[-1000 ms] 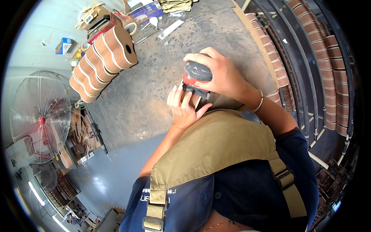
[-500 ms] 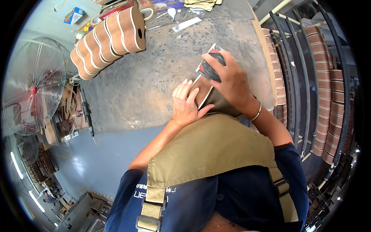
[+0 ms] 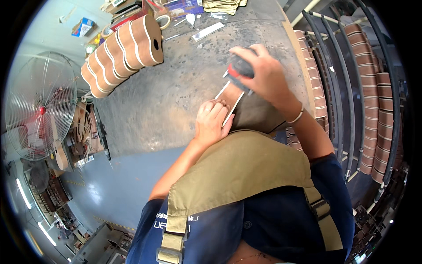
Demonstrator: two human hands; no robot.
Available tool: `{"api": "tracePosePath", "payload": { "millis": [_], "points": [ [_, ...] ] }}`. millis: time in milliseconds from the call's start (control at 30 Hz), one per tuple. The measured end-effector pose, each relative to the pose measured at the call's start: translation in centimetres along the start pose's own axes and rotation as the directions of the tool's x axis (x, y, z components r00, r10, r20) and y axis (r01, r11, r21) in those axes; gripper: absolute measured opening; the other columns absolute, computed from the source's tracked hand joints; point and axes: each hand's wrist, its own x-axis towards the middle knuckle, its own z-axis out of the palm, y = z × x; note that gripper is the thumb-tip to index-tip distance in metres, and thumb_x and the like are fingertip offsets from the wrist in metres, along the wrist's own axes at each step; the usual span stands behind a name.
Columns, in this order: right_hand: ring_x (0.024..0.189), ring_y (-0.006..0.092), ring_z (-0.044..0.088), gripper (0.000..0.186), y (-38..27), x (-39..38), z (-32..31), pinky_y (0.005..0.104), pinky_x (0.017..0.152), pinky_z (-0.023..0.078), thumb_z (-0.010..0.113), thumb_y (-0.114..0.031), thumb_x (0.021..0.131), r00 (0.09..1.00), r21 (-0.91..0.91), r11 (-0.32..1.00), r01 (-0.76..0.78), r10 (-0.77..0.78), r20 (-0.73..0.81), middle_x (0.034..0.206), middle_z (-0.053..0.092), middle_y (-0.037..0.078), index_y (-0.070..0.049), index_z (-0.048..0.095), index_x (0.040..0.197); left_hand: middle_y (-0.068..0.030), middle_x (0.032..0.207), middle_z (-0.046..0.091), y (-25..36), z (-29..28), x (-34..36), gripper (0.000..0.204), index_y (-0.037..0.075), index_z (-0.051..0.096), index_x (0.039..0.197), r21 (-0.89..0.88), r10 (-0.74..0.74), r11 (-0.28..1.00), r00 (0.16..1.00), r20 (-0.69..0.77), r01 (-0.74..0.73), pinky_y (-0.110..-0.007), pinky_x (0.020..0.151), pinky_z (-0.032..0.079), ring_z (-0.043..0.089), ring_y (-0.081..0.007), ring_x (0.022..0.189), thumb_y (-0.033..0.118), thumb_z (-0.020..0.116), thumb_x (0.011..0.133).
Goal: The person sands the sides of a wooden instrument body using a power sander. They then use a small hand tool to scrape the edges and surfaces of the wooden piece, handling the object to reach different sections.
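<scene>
The grey, stained bench (image 3: pixel 176 88) takes up the most room, with a rack (image 3: pixel 396 99) of dark padded bars to its right, holding rows of brown pieces (image 3: pixel 369 101) lined in pale and dark bands. An olive apron (image 3: pixel 239 174) covers the person's front, over a navy shirt. A wire-caged fan (image 3: pixel 42 110) with a red hub stands at the left. On the bench's far left lies a stack of curvy brown bodies (image 3: pixel 121 57) with pale edges. A dark covered form (image 3: pixel 259 115) sits close in front of the apron.

The two hands are apart. The right hand (image 3: pixel 270 77) is wrapped around a red-and-black sander, while the left hand (image 3: pixel 212 118) rests with bent fingers on the near part of a pale-edged brown workpiece (image 3: pixel 229 94); whether it grips underneath, I cannot tell. The workpiece lies beside the dark form, between the hands. The sander (image 3: pixel 241 67), blurred, is at its far end. Smaller still are a pale flat strip (image 3: pixel 208 31) and a tape roll (image 3: pixel 164 22) near the stack.
</scene>
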Motion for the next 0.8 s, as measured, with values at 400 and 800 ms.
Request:
{"api": "tracePosePath", "payload": {
  "millis": [400, 800],
  "points": [
    [0.099, 0.0412, 0.073, 0.068, 0.1, 2.5, 4.1, 0.0474, 0.082, 0.062, 0.091, -0.015, 0.077, 0.996, 0.071, 0.994, -0.082, 0.08, 0.027, 0.124, 0.064, 0.019, -0.024, 0.069, 0.14, -0.0046, 0.11, 0.077, 0.6, 0.1, 1.7, 0.017, 0.007, 0.078, 0.098, -0.009, -0.094, 0.995, 0.992, 0.079, 0.095, -0.042, 0.093, 0.055, 0.071, -0.028, 0.106, 0.015, 0.082, 0.084],
    [0.101, 0.0388, 0.073, 0.07, 0.8, 3.1, 4.4, 0.0456, 0.085, 0.062, 0.092, -0.012, 0.074, 0.997, 0.06, 0.998, -0.036, 0.04, -0.07, 0.121, 0.064, 0.016, -0.025, 0.069, 0.139, -0.0051, 0.114, 0.078, 0.4, -0.2, 2.1, 0.024, 0.008, 0.08, 0.109, 0.012, -0.109, 0.994, 0.988, 0.111, 0.108, -0.041, 0.1, 0.054, 0.072, -0.0267, 0.112, 0.016, 0.079, 0.086]
  ]
}}
